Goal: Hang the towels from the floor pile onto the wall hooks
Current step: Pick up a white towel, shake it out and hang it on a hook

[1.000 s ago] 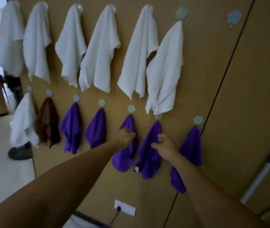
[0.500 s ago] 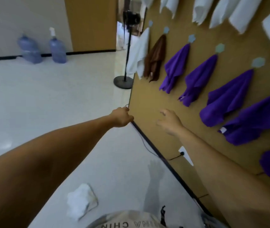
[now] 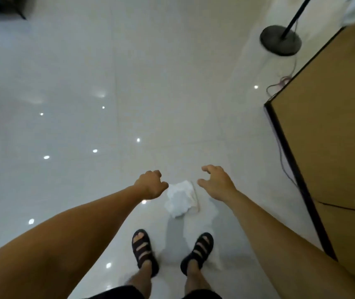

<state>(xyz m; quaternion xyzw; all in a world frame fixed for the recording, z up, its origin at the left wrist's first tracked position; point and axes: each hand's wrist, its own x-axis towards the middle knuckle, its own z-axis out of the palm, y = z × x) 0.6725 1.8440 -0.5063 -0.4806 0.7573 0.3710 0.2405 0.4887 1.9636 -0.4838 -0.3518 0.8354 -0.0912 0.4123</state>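
A: Starting at the feet, where is the thing to pick up?

B: Just ahead of the black strapped sandals [image 3: 144,249], on the glossy pale tiled floor [image 3: 107,126], lies one crumpled white cloth towel [image 3: 179,200]. It is bunched into a soft heap, with a flatter edge along its right side.

A: And the hands?

B: Both are above it, one on each side, and neither touches it. The left hand [image 3: 150,183] is clenched on nothing. The right hand [image 3: 215,182] has its fingers spread and loosely bent, and it is empty too.

A: How will it handle?

B: I'd judge it light, limp and unbreakable. It should be easy to grip, though it may slide on that shiny tile. Pinching the raised bunch would lift it. Taking the flat edge or a corner seems better, because that leaves a fold free for a hook.

A: And further off?

B: The tan wall panel with black edging [image 3: 334,126] is on the right. Beyond it is a black round stand base [image 3: 280,39]. No hooks are in view.
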